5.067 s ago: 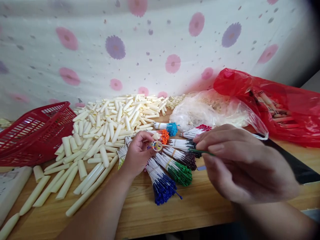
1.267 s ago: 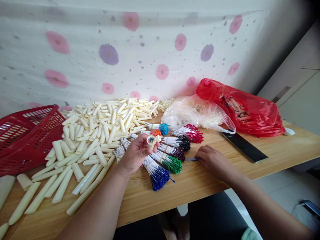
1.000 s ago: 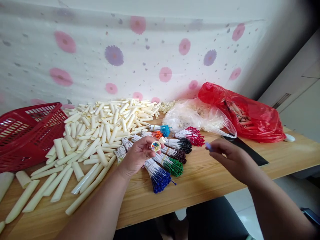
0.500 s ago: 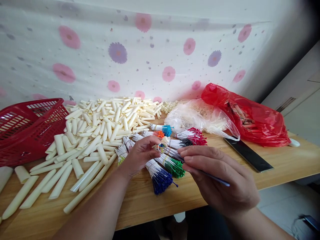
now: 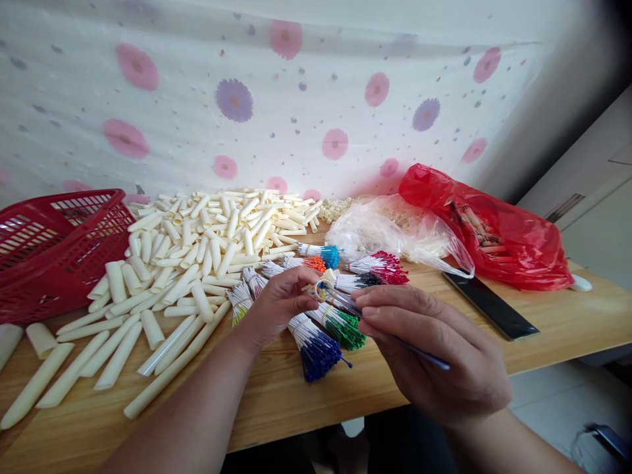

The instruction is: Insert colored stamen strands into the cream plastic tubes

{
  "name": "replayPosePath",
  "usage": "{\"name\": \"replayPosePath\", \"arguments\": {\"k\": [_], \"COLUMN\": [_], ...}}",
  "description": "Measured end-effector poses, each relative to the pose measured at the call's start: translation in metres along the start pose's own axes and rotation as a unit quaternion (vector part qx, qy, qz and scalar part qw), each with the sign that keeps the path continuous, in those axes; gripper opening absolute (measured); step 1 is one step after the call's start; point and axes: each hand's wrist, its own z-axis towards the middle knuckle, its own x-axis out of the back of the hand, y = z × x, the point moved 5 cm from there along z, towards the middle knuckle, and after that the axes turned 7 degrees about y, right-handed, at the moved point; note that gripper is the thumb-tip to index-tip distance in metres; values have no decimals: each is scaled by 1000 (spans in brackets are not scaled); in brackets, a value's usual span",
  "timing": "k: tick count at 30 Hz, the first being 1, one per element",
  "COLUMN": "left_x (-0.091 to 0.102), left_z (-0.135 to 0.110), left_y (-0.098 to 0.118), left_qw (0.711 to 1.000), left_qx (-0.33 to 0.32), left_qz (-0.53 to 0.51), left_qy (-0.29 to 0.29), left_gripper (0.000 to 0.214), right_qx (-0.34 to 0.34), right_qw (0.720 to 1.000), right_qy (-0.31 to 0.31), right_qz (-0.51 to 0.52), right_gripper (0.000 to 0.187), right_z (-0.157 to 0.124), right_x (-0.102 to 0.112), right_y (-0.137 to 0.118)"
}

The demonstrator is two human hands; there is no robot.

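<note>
My left hand (image 5: 291,299) pinches a small cream tube piece (image 5: 326,286) between thumb and fingertips. Its open end faces me, with small coloured bits inside that I cannot make out. In my right hand (image 5: 434,349) is a slim pair of tweezers (image 5: 348,303), its bluish rear end sticking out below the fingers. The metal tips reach to the mouth of the tube piece; whether they touch it I cannot tell. Beneath both hands lie bundles of thin white sticks with coloured tips, among them a blue bundle (image 5: 316,352), a green bundle (image 5: 345,326) and a red bundle (image 5: 382,266).
A large heap of cream tubes (image 5: 212,230) covers the table's left and back. A red plastic basket (image 5: 64,263) stands far left. At the right are a clear plastic bag (image 5: 395,230), a red plastic bag (image 5: 518,237) and a black phone-like slab (image 5: 494,306). Patterned sheeting (image 5: 306,105) hangs behind.
My view has shifted slightly. Both hands keep almost the same place, and the tweezers' tips still point at the small tube piece.
</note>
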Motion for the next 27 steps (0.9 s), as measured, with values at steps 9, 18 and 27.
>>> {"name": "replayPosePath", "arguments": {"k": [9, 18, 27], "left_x": [-2, 0, 6], "left_z": [0, 1, 2], "left_y": [0, 1, 1], "left_qw": [1000, 1000, 999], "left_qx": [8, -24, -40], "left_qz": [-19, -15, 18], "left_qy": [-8, -2, 26], "left_gripper": [25, 21, 23], "right_qx": [33, 47, -23], "right_qw": [999, 999, 999], "right_qy": [2, 8, 44], "right_qz": [-17, 6, -11], "right_gripper": [28, 26, 19], "right_z": [-3, -6, -6], "right_x": [-5, 7, 3], "right_y": [1, -5, 2]}}
